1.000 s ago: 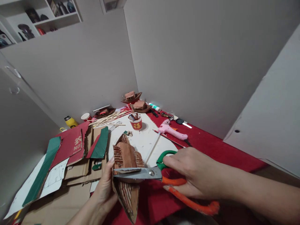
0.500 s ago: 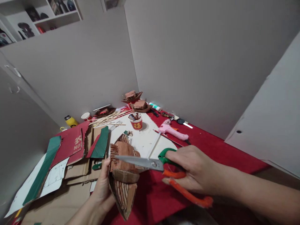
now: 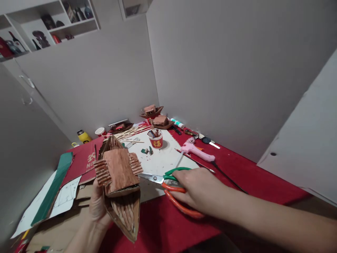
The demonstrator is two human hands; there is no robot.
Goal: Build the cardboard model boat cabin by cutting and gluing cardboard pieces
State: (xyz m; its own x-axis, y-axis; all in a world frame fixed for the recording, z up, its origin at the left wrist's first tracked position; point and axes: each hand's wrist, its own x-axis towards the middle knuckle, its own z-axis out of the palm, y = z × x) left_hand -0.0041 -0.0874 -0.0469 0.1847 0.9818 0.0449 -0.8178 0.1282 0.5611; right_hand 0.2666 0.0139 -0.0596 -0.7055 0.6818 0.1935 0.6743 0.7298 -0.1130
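Near the front edge of the table [image 3: 184, 225], the left hand [image 3: 97, 209] grasps the cardboard boat [image 3: 119, 168]; the right hand [image 3: 196, 186] grasps the scissors [image 3: 158, 179]. Boat should be steady, blades [image 3: 147, 176] away from skin.

boats [image 3: 119, 168] 4 | paper cups [image 3: 157, 143] 2 | scissors [image 3: 155, 178] 1 | glue gun [image 3: 198, 151] 1 | hands [image 3: 196, 188] 2

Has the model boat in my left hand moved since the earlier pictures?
Yes. The model boat, held by the left hand, has shifted to the left, farther from the red cup standing on the white sheet.
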